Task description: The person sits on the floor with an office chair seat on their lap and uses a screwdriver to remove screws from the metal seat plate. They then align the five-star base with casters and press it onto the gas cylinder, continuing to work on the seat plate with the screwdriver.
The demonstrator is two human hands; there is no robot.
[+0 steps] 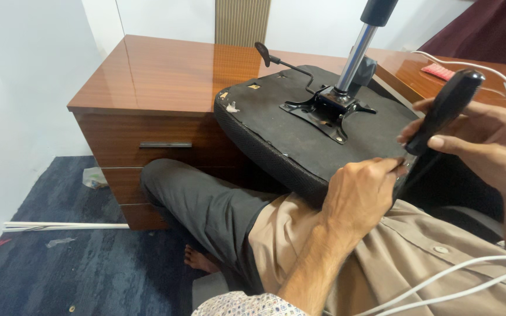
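The chair seat (282, 126) is lying upside down, leaning on the person's lap and against the wooden cabinet (159, 82). The metal bracket (327, 111) is sitting at the middle of the seat's underside, with the chrome post (355, 58) rising from it and the lever (279, 61) sticking out to the left. The left hand (361, 196) is resting at the seat's near edge, fingers curled closed and pinching there; what they are pinching cannot be told. The right hand (487, 149) is gripping the black armrest (446, 111), fingers wrapped around it, just beside the seat's right edge.
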